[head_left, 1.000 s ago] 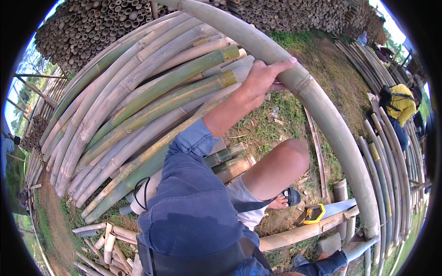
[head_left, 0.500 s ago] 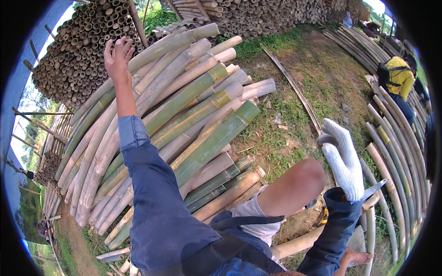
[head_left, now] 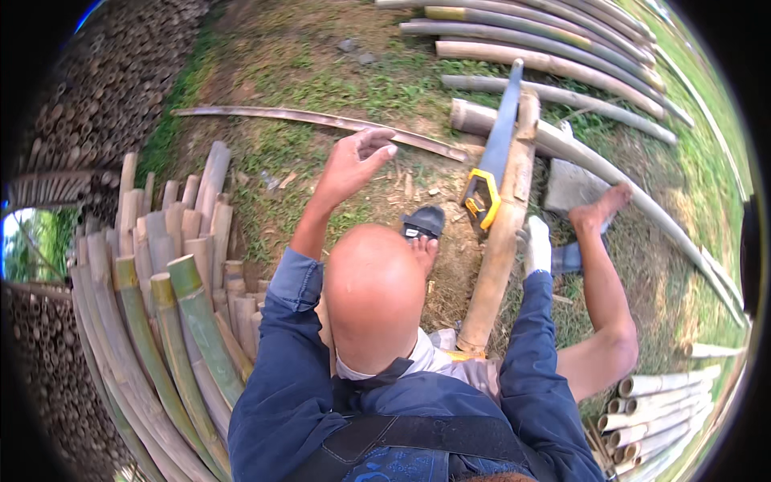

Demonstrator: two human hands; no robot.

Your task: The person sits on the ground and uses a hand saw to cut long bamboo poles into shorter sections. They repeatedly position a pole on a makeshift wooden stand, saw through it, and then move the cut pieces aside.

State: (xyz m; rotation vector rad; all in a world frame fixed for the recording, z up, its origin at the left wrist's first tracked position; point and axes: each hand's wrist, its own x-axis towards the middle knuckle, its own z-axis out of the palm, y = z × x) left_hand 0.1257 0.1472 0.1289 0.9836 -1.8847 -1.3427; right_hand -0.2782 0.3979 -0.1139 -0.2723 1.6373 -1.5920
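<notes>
My bare left hand is raised over the ground beyond my knee, fingers loosely bent and thumb apart, with nothing in it. Close by lies a split bamboo strip. My right hand, in a white knitted glove, hangs at the right side of a thick bamboo pole. Its fingers are slightly spread near the pole; whether they touch it is unclear. A handsaw with a yellow and black handle lies along this pole, blade pointing away from me.
Stacked green and tan bamboo poles fill the left. Long poles lie across the far right, and a bundle of shorter ones sits at lower right. A flat grey stone block is beside my bare foot. Sawdust litters the soil.
My view has swung right, from the bamboo stack to the saw and pole. My left hand has left its place above the stack; my gloved right hand has lowered beside the pole.
</notes>
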